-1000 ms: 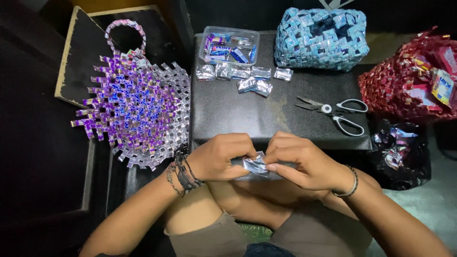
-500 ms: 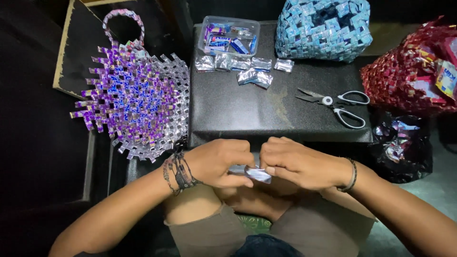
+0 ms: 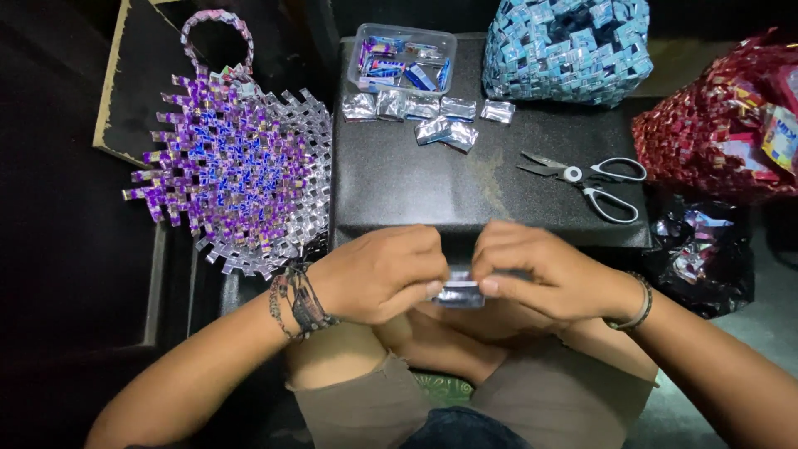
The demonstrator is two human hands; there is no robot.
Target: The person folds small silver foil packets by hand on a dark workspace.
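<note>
Below the front edge of the dark table (image 3: 465, 195), over the lap, a small folded foil strip (image 3: 460, 293) is pinched between both hands. The left hand (image 3: 378, 273) is closed on the strip's left end, fingers curled and thumb pressed in; beaded bracelets are worn at its wrist. The right hand (image 3: 544, 274) is clamped on the right end with the fingertips (image 3: 490, 287) on top, and a thin bangle is seen at its wrist. Only the strip's silvery middle is visible between the 2 hands.

From the strip, at 12 o'clock, folded silver wrappers (image 3: 428, 116) are scattered on the table, with a clear plastic box (image 3: 403, 58) of blue and purple wrappers just beyond them. At 1 o'clock, scissors (image 3: 586, 179) with white handles are laid flat, blades slightly open. A blue woven bag (image 3: 569, 46) is set farther off at 1 o'clock. At 10 o'clock, a purple woven piece (image 3: 233, 179) with a loop handle is spread out beside the table. At 2 o'clock, a red woven bag (image 3: 719, 137) is seen.
</note>
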